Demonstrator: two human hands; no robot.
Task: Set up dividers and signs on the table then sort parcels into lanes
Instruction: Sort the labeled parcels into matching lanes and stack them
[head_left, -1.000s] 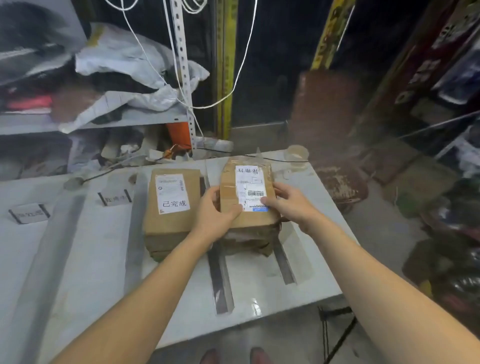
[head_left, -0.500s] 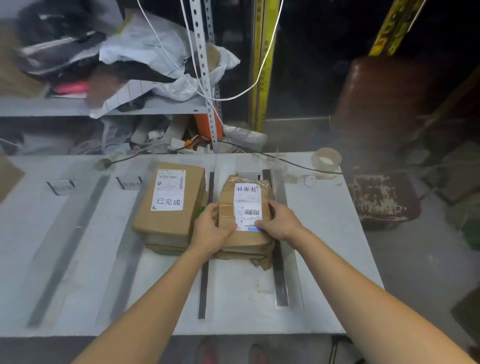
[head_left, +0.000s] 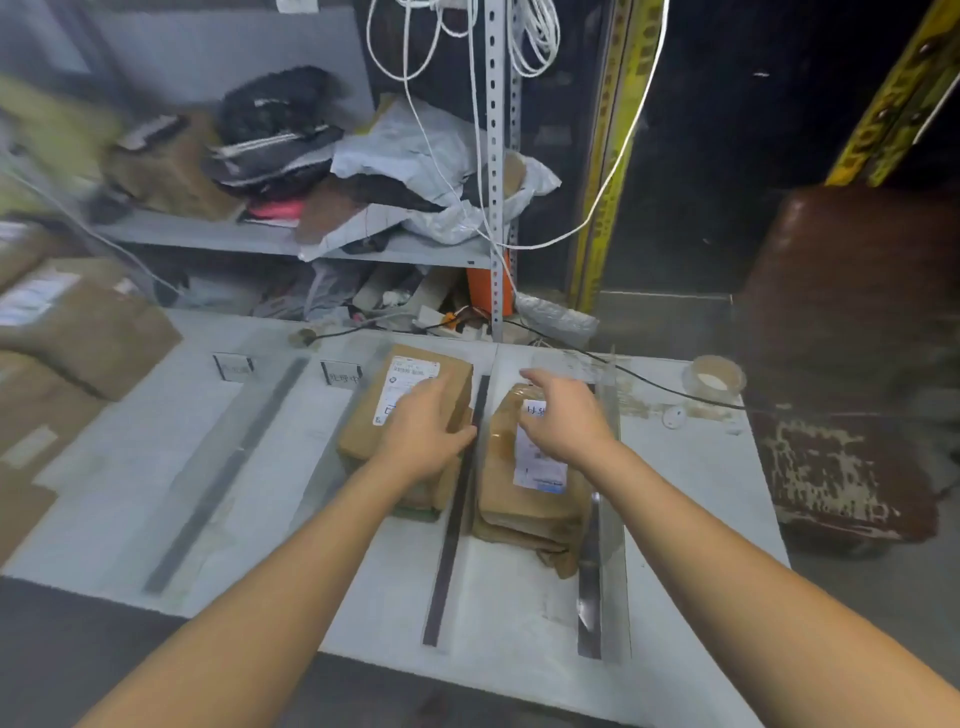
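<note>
Two parcel stacks sit mid-table (head_left: 685, 493). L stack (head_left: 363, 431) is in the lane left of the mid divider (head_left: 454, 509); R stack (head_left: 524, 499) is between it and the R divider (head_left: 592, 561). L hand (head_left: 421, 431) lies on top of L stack, fingers loose, no grip. R hand (head_left: 566, 415) is over R stack, fingers spread, holding nothing; contact can't tell. Signs (head_left: 340, 371) stand at the far edge, tape roll (head_left: 714, 376) far right.
</note>
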